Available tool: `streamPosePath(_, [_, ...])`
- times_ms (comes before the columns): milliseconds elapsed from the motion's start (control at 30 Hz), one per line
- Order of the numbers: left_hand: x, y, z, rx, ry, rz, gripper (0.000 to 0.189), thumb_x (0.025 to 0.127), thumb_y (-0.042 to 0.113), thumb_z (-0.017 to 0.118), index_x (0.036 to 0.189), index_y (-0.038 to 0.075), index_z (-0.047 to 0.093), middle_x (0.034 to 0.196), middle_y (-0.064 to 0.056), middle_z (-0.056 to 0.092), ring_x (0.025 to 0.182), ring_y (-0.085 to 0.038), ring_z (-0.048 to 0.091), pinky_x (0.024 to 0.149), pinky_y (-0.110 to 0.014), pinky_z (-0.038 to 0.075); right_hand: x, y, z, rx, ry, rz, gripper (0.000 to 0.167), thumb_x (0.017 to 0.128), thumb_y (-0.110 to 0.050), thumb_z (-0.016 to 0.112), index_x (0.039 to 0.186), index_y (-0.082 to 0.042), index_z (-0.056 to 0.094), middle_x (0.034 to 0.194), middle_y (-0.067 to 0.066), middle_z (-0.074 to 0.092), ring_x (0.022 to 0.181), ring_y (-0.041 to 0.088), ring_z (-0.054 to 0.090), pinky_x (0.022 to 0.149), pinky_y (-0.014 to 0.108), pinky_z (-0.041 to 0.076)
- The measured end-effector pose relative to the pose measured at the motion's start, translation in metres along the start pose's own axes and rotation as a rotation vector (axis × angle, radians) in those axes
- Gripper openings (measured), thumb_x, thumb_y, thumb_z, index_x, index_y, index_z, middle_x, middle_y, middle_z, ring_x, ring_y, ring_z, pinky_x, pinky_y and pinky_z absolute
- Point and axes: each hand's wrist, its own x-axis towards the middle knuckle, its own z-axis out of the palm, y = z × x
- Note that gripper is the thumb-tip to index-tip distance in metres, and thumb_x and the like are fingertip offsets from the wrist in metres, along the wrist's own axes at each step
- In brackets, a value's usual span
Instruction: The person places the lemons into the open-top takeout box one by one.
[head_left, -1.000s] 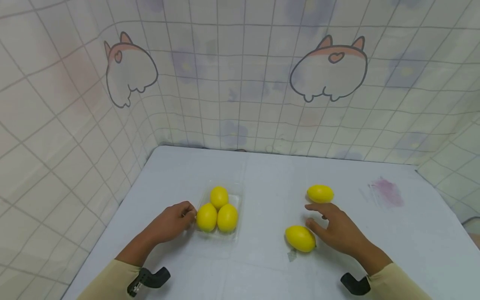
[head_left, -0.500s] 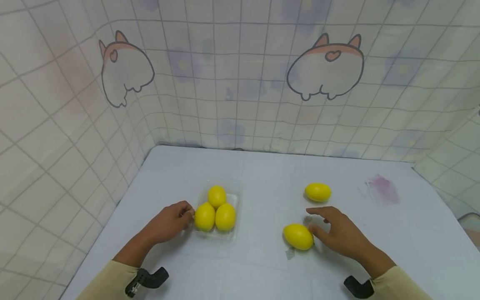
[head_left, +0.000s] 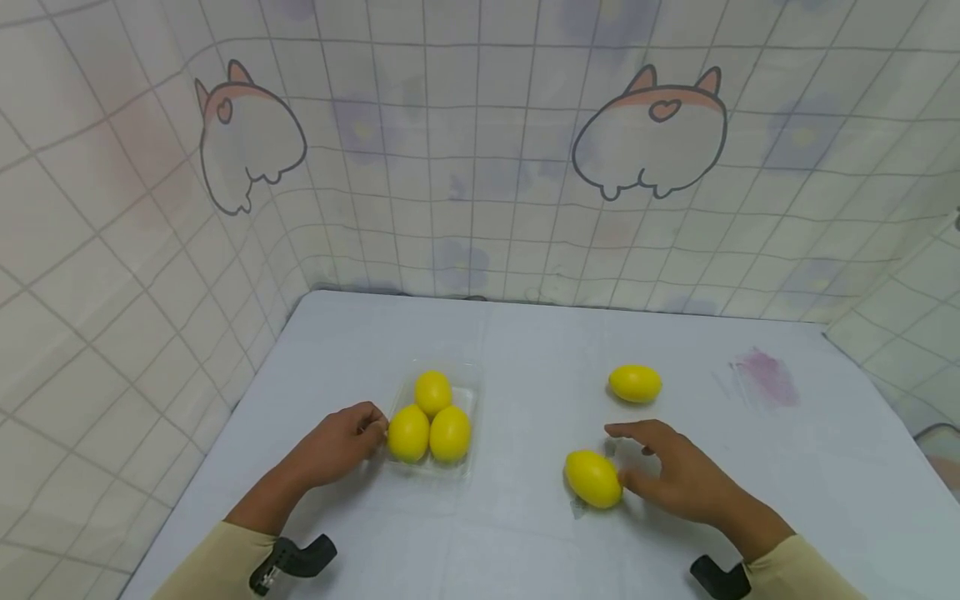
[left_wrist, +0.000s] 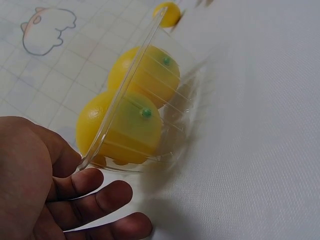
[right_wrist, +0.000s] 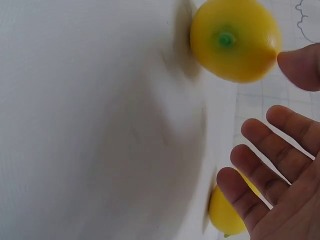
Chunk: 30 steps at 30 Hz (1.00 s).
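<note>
My left hand (head_left: 341, 446) pinches the left rim of a clear plastic tray (left_wrist: 121, 90) between thumb and index finger, and the other fingers are loosely bent below it. Inside the tray sit three yellow lemons (head_left: 450, 433), bunched together. On the right, my right hand (head_left: 678, 475) has its fingers spread, with nothing gripped. Its thumb tip touches the side of a loose lemon (head_left: 593, 478) lying on the table; the green stem end of this lemon (right_wrist: 235, 40) shows in the right wrist view. Beyond the right hand lies another loose lemon (head_left: 635, 383).
A white-covered table (head_left: 525, 550) carries everything. A pinkish stain (head_left: 767, 377) marks its right side, and a small grey patch (head_left: 578, 507) shows beside the nearer loose lemon. A grid-patterned curtain (head_left: 510, 225) with cartoon animals hangs behind and at the sides.
My right hand has shifted slightly nearer to me, and its thumb now presses against the near loose lemon, which has turned a little. The left hand keeps its hold on the tray rim.
</note>
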Motion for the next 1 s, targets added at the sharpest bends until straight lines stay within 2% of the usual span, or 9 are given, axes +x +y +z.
streamPosePath(167, [0.000, 0.000, 0.001, -0.001, 0.001, 0.002, 0.016, 0.105, 0.024, 0.051, 0.109, 0.013, 0.062, 0.087, -0.001, 0.060, 0.077, -0.020, 0.053, 0.064, -0.036, 0.045, -0.001, -0.003, 0.004, 0.060, -0.051, -0.015, 0.062, 0.089, -0.042, 0.078, 0.146, -0.027, 0.055, 0.142, 0.000, 0.053, 0.117, 0.026, 0.055, 0.096, 0.053, 0.047])
streamPosePath(300, [0.000, 0.000, 0.001, 0.002, 0.003, 0.003, 0.017, 0.105, 0.024, 0.050, 0.109, 0.013, 0.062, 0.088, -0.001, 0.060, 0.077, -0.020, 0.053, 0.064, -0.036, 0.046, -0.003, -0.010, 0.009, 0.094, -0.091, -0.034, 0.067, 0.087, -0.043, 0.079, 0.147, -0.034, 0.052, 0.147, -0.006, 0.049, 0.130, 0.025, 0.050, 0.105, 0.058, 0.041])
streamPosePath(400, [-0.001, 0.001, 0.000, 0.001, 0.001, 0.004, 0.017, 0.105, 0.024, 0.050, 0.110, 0.013, 0.062, 0.088, -0.001, 0.060, 0.078, -0.020, 0.053, 0.064, -0.036, 0.046, -0.003, -0.015, 0.012, 0.077, -0.101, -0.126, 0.068, 0.087, -0.036, 0.079, 0.149, -0.038, 0.049, 0.150, -0.009, 0.047, 0.137, 0.023, 0.046, 0.108, 0.059, 0.038])
streamPosePath(567, [-0.001, 0.001, 0.000, -0.003, -0.002, 0.002, 0.018, 0.105, 0.025, 0.050, 0.109, 0.013, 0.063, 0.088, -0.001, 0.060, 0.077, -0.020, 0.053, 0.064, -0.036, 0.045, -0.001, -0.020, 0.015, -0.005, -0.074, -0.305, 0.065, 0.088, -0.020, 0.076, 0.148, -0.033, 0.054, 0.151, -0.003, 0.050, 0.137, 0.024, 0.046, 0.103, 0.057, 0.044])
streamPosePath(733, [-0.002, 0.002, 0.000, -0.004, -0.003, 0.004, 0.018, 0.106, 0.025, 0.050, 0.109, 0.012, 0.063, 0.088, -0.001, 0.060, 0.077, -0.020, 0.053, 0.064, -0.035, 0.045, 0.001, -0.020, 0.017, -0.028, -0.049, -0.298, 0.052, 0.092, -0.019, 0.074, 0.141, -0.025, 0.061, 0.144, -0.005, 0.055, 0.132, 0.022, 0.050, 0.104, 0.053, 0.045])
streamPosePath(833, [-0.002, 0.003, 0.000, -0.007, 0.000, 0.000, 0.017, 0.106, 0.025, 0.051, 0.109, 0.013, 0.063, 0.088, -0.001, 0.060, 0.077, -0.020, 0.053, 0.064, -0.035, 0.045, 0.001, -0.018, 0.019, -0.023, -0.041, -0.267, 0.054, 0.092, -0.023, 0.075, 0.143, -0.024, 0.058, 0.143, -0.010, 0.055, 0.132, 0.019, 0.051, 0.107, 0.050, 0.042])
streamPosePath(900, [-0.003, 0.004, 0.000, -0.007, 0.001, -0.001, 0.017, 0.106, 0.025, 0.051, 0.109, 0.013, 0.063, 0.088, -0.001, 0.059, 0.076, -0.020, 0.052, 0.064, -0.035, 0.045, 0.001, -0.018, 0.021, -0.009, -0.045, -0.270, 0.057, 0.092, -0.024, 0.075, 0.145, -0.026, 0.055, 0.144, -0.012, 0.053, 0.133, 0.018, 0.050, 0.113, 0.042, 0.036])
streamPosePath(1000, [-0.004, 0.004, -0.001, -0.008, 0.002, 0.004, 0.017, 0.106, 0.024, 0.050, 0.109, 0.012, 0.062, 0.087, -0.002, 0.059, 0.075, -0.020, 0.052, 0.063, -0.036, 0.044, 0.001, -0.018, 0.024, 0.014, -0.037, -0.320, 0.059, 0.093, -0.021, 0.075, 0.147, -0.026, 0.053, 0.147, -0.011, 0.052, 0.136, 0.019, 0.048, 0.119, 0.026, 0.021])
